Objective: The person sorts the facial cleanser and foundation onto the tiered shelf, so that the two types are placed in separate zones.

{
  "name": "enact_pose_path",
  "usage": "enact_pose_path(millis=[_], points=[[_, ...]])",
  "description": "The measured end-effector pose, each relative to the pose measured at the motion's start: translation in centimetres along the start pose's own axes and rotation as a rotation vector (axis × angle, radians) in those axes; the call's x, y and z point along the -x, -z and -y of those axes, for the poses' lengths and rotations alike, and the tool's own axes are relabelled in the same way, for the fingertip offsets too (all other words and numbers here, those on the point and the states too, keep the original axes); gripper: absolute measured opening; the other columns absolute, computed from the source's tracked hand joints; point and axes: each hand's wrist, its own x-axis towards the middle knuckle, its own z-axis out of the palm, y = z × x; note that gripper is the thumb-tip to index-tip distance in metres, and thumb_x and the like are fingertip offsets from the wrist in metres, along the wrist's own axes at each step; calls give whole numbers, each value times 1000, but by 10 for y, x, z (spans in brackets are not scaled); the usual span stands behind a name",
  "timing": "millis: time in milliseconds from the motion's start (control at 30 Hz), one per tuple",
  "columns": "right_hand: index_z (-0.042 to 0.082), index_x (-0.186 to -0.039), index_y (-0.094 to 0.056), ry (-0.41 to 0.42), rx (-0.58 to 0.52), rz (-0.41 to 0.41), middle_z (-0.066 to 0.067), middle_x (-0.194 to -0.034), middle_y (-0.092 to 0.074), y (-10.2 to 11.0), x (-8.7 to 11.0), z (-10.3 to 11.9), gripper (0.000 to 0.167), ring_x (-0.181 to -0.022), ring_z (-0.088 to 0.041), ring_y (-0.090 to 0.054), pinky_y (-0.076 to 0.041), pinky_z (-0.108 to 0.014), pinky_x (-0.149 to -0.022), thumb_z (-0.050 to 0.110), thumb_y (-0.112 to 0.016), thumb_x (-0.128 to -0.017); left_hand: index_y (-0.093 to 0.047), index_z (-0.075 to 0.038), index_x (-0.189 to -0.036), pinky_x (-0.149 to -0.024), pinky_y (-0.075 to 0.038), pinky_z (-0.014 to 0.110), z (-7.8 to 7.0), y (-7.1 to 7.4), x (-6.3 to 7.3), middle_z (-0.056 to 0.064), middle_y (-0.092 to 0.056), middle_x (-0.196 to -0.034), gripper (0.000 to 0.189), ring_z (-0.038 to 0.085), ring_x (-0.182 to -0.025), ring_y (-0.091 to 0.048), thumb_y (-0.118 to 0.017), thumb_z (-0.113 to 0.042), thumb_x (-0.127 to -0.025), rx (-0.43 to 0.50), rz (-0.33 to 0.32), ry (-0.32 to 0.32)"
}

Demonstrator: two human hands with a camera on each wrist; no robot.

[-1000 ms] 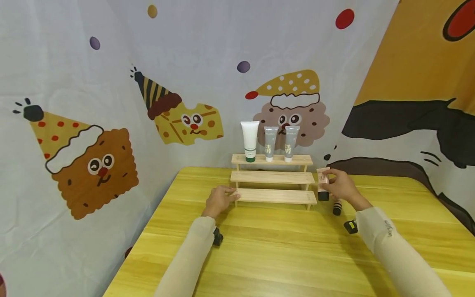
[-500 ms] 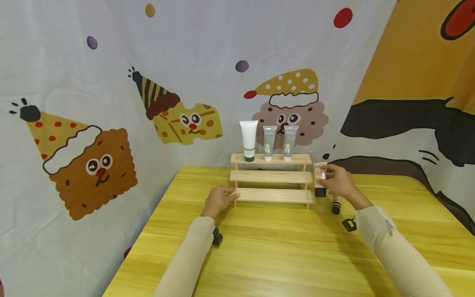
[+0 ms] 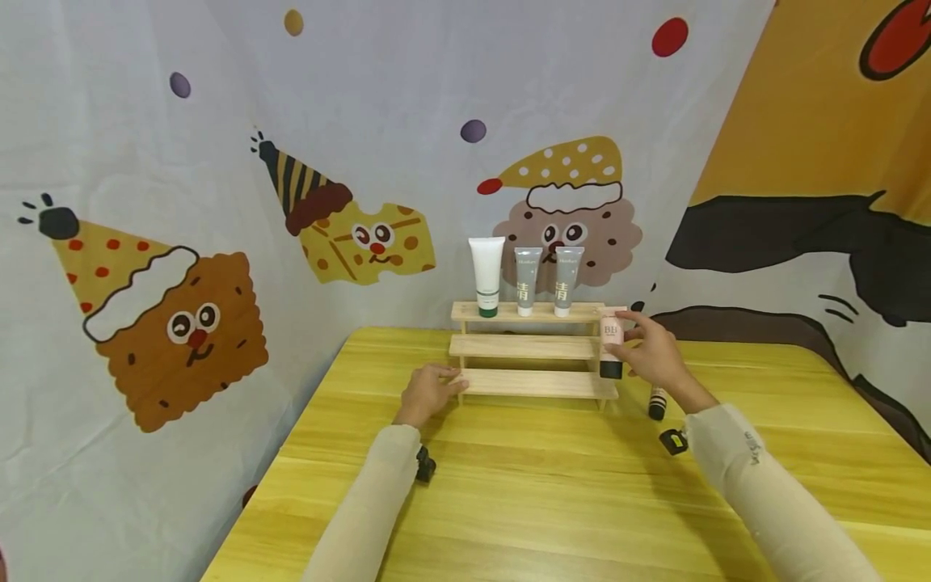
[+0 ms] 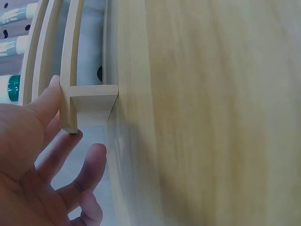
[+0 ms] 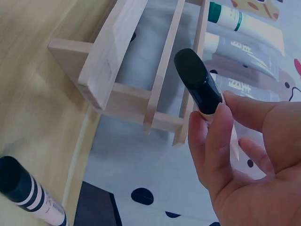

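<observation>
My right hand [image 3: 655, 352] pinches a pink BB cream tube [image 3: 611, 330] between thumb and fingers, black cap [image 5: 197, 82] down, at the right end of a three-tier wooden display rack [image 3: 534, 385]. My left hand [image 3: 427, 394] grips the left end of the rack's lowest board [image 4: 68, 70], thumb on top and a finger at its end. On the top tier stand a white tube [image 3: 487, 275] with a green cap and two grey tubes, a left one [image 3: 527, 279] and a right one [image 3: 567, 279]. In the head view, my right fingers hide part of the pink tube.
A striped, black-capped tube [image 5: 35, 193] lies on the wooden table [image 3: 538, 485] right of the rack. Behind the table hangs a cartoon-printed cloth [image 3: 393, 121]. Black wrist devices sit at my left sleeve [image 3: 425, 465] and right sleeve [image 3: 673, 440].
My right hand has carried the pink BB cream tube left and slightly up, from beside the rack to its right end. The left hand stays at the rack's lowest board.
</observation>
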Motion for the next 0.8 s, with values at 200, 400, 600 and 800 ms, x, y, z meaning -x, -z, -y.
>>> enact_pose_path(millis=[200, 400, 600, 800], points=[[3, -147, -43, 15, -19, 2, -35, -114, -62, -4, -2, 5, 63, -69, -29, -70, -57, -40, -51, 7, -72, -92, -72, -24, -125, -99, -44, 57, 0, 0, -1, -1, -61, -137, 39, 30, -132, -50, -71, -43, -91, 3, -2, 16], [4, -146, -46, 37, -43, -9, -34, -114, -63, -14, -4, 8, 62, -72, -30, -70, -56, -37, -49, 7, -73, -91, -72, -25, -124, -99, -45, 56, 0, 0, -1, -1, -61, -136, 39, 30, -132, -51, -71, -44, -90, -1, -2, 16], [6, -144, -49, 77, -84, -29, -30, -112, -63, -26, -7, 13, 60, -70, -32, -70, -56, -45, -48, 4, -74, -89, -72, -26, -124, -99, -46, 56, 1, 0, -1, -2, -62, -136, 39, 29, -132, -50, -71, -45, -90, -2, -1, 16], [6, -143, -50, 140, -114, -45, -28, -106, -64, -41, -9, 19, 60, -68, -33, -70, -54, -33, -44, 3, -75, -88, -72, -26, -124, -98, -45, 57, -1, 0, 0, -2, -62, -136, 40, 29, -131, -51, -71, -45, -89, -6, -2, 24]])
